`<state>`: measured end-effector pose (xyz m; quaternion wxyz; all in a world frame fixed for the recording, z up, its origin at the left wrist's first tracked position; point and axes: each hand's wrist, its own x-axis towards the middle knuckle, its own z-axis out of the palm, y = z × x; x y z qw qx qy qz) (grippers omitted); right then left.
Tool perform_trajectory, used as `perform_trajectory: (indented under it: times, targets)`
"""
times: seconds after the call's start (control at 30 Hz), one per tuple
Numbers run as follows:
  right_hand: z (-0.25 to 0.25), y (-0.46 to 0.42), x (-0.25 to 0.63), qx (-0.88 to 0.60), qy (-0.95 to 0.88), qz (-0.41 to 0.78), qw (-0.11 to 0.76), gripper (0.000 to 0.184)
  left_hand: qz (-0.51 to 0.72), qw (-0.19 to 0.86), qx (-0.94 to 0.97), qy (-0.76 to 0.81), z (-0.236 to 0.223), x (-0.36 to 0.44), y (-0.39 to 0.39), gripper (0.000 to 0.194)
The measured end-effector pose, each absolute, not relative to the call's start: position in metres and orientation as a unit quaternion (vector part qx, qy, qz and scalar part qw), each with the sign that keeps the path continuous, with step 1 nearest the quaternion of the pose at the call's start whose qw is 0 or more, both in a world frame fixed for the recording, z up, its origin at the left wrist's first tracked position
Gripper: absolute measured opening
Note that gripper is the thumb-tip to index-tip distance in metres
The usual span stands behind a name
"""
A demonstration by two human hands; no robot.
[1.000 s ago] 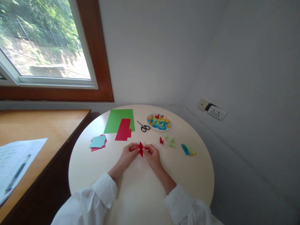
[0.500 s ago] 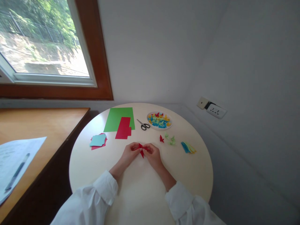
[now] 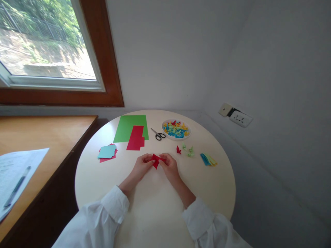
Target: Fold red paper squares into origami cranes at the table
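A small folded piece of red paper [image 3: 156, 161] is pinched between my two hands over the middle of the round table [image 3: 155, 213]. My left hand [image 3: 141, 166] grips its left side, thumb in front. On its right side, my right hand [image 3: 169, 166] pinches it in the same way. Part of the paper is hidden by my fingers. Just right of my right hand lie a small red folded paper piece [image 3: 178, 150] and several light green folded pieces [image 3: 190, 151].
Scissors [image 3: 158, 134] lie beside a white dish [image 3: 189, 135] of colourful folded papers. Green paper [image 3: 126, 129] and red paper [image 3: 134, 138] lie at the back left. Paper squares [image 3: 107, 152] are stacked left; blue and yellow strips [image 3: 208, 159] lie right. A desk [image 3: 64, 137] adjoins.
The red paper has spread wider between my hands, showing more of its face. My fingers have drawn slightly apart. The whole view has shifted a little.
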<state>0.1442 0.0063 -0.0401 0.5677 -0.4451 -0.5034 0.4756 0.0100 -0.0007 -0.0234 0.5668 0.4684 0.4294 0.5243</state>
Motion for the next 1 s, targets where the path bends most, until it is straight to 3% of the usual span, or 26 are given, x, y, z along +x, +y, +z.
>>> perform_trajectory:
  times: [0.3, 1.0]
  targets:
    - [-0.033, -0.001, 0.137, -0.461, -0.528, 0.494, 0.515, 0.056, 0.537, 0.546, 0.457, 0.452, -0.015, 0.010, -0.002, 0.010]
    - [-0.034, 0.005, 0.143, -0.433, -0.439, 0.555, 0.559, 0.035, 0.560, 0.674, 0.304, 0.373, -0.013, 0.003, -0.001, 0.017]
